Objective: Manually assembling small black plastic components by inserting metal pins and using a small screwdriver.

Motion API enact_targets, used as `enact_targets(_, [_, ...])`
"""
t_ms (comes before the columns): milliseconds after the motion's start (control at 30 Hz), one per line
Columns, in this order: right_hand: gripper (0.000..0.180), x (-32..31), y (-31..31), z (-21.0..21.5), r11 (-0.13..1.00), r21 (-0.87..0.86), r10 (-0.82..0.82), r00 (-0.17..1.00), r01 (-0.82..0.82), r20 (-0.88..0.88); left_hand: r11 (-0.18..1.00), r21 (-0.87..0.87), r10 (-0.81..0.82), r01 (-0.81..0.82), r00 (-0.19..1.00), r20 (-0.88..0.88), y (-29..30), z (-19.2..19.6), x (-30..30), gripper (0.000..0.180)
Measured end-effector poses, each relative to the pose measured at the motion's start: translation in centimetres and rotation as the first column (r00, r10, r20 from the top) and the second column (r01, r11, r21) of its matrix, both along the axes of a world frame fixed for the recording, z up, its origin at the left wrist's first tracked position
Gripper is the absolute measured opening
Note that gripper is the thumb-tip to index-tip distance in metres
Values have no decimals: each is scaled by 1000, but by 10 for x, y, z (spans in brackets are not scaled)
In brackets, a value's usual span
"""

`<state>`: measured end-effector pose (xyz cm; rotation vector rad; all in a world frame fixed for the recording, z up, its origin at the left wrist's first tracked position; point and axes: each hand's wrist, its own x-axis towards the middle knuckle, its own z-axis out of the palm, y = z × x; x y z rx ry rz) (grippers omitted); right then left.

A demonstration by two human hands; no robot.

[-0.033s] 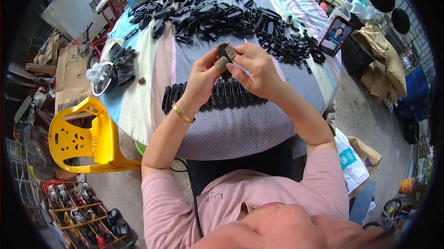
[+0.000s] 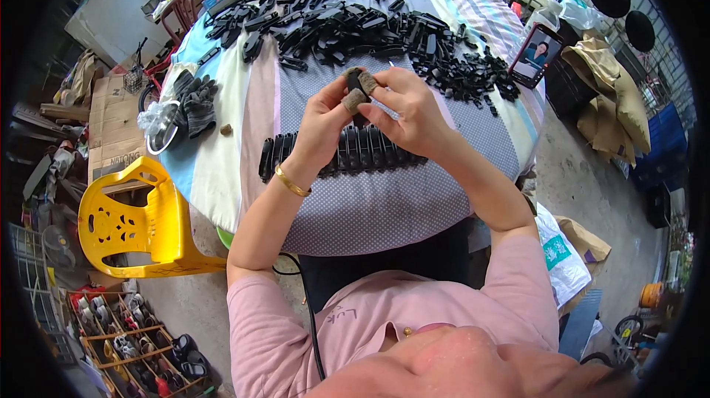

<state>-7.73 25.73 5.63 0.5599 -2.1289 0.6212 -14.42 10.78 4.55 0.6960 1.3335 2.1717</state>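
Note:
Over the middle of the round table, both hands close on one small black plastic part held between their fingertips. My left hand pinches it from the left, with a brownish cloth finger cover on the thumb. From the right, my right hand grips the same part, another cloth cover on a finger. The fingers hide much of the part. Just below the hands lies a neat row of black plastic parts. Beyond them spreads a heap of long black parts, with smaller black pieces to its right.
A phone stands at the table's right side. Dark gloves and a clear plastic bag lie on the left of the patterned tablecloth. A yellow plastic chair stands at the left, above a shoe rack.

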Motion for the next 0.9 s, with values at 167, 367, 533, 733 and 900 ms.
enact_targets(167, [30, 7, -5, 6, 990, 0, -139, 982, 141, 127, 998, -18, -61, 65, 986, 155, 3, -2, -1, 36])
enact_targets(367, [39, 37, 45, 18, 906, -265, -221, 904, 329, 367, 979, -157, 79, -132, 949, -305, 6, -22, -1, 37])
enact_targets(533, [37, 55, 72, -18, 858, 88, -447, 651, 506, 614, 852, -399, 25, -340, 786, -618, 9, -9, 11, 27])
enact_targets(733, [26, 54, 62, -33, 898, 113, -412, 720, 426, 559, 808, -381, -79, -450, 558, -826, 9, -21, 15, 26])
enact_targets(900, [22, 35, 84, -21, 900, 85, -406, 749, 428, 523, 800, -410, -90, -438, 588, -804, 6, -17, 19, 27])
